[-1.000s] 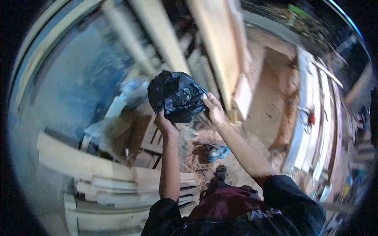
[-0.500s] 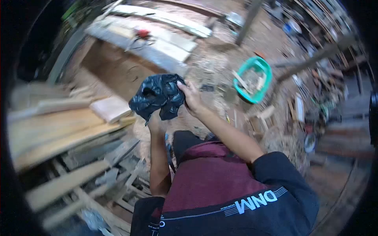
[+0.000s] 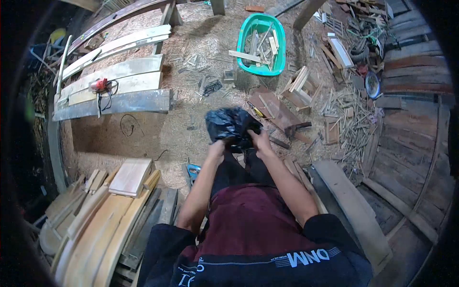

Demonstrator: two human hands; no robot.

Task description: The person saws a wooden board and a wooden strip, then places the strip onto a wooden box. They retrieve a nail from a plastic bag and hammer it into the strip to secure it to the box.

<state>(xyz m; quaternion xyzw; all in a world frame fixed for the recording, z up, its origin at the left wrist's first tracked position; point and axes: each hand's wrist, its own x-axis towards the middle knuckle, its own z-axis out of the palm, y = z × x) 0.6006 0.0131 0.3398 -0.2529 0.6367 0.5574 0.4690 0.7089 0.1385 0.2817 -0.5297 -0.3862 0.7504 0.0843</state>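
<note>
A crumpled black plastic bag point(image 3: 228, 123) is held out in front of my body, above the knees. My left hand point(image 3: 217, 149) grips its lower left edge, with the fingertips partly hidden by the plastic. On the bag's lower right side, my right hand point(image 3: 260, 142) is closed on the plastic, thumb towards the middle. Whatever the bag contains, if anything, does not show. Beneath it on the ground lie a brown board point(image 3: 275, 107) and a yellow-handled tool point(image 3: 256, 110).
A green tub point(image 3: 240, 45) of wood offcuts stands ahead. A red power tool point(image 3: 99, 85) rests on planks at the left. Stacked boards point(image 3: 103, 229) are near my left side, and a long plank point(image 3: 346, 205) lies to my right. A blue-handled saw point(image 3: 192, 170) sits by my legs.
My view has swung to the right, so the bag is now centred before me. Both hands have drawn lower, and the right hand has shifted from the bag's upper side to its lower right.
</note>
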